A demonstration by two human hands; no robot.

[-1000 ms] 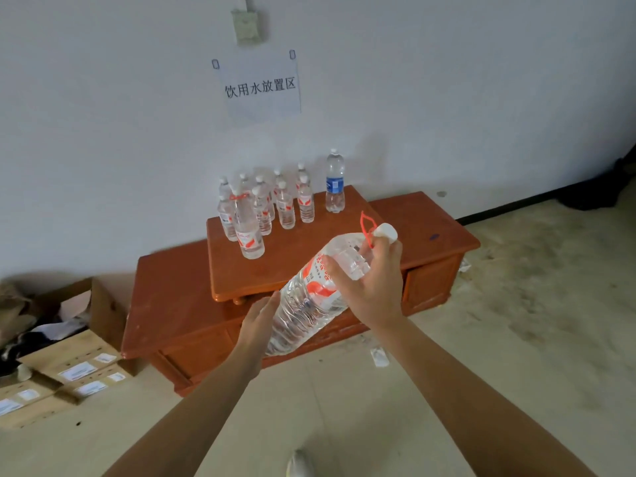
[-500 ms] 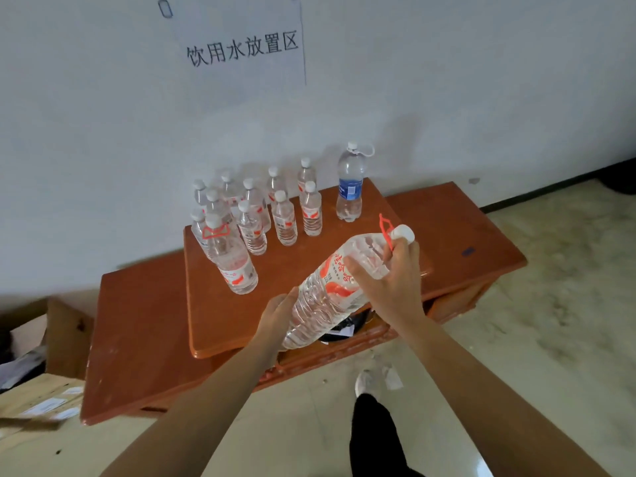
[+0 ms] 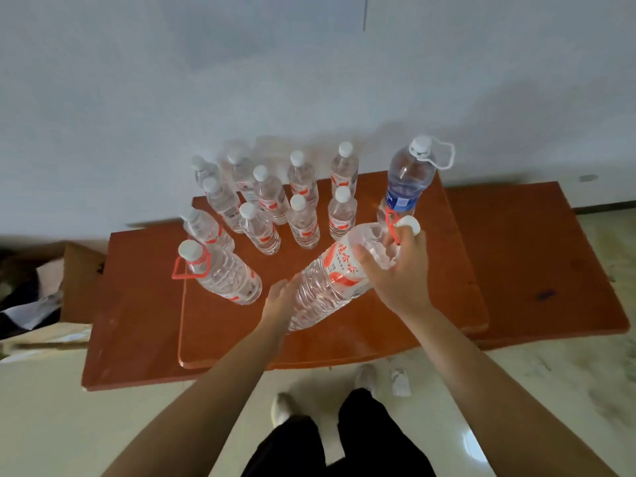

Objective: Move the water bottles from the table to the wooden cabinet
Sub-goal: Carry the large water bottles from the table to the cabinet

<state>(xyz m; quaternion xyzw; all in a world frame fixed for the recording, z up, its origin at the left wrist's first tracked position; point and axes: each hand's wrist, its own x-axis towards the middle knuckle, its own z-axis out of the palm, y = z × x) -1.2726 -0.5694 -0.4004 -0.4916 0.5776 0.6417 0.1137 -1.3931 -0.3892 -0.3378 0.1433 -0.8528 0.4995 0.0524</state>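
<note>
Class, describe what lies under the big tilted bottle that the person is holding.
The left hand props the tilted bottle near its base; the right hand grips its neck. Beneath is the wooden cabinet. Whether the base touches the wood is hidden by bottle and hand.

Roughly thirteen water bottles [image 3: 303, 228], one cabinet [image 3: 516, 253]

1. Wall [image 3: 309, 80]: plain off-white, with soft uneven shadows.
2. Floor [image 3: 69, 425]: pale and glossy, with dull stained patches at right and a glare spot at lower right.
3. Wooden cabinet [image 3: 550, 253]: orange-brown and set against the wall. A raised centre top sits over a wider lower top.
4. Cardboard boxes [image 3: 82, 280]: on the floor just beside the cabinet's left end.
5. Baseboard [image 3: 602, 211]: dark strip at far right.
</note>
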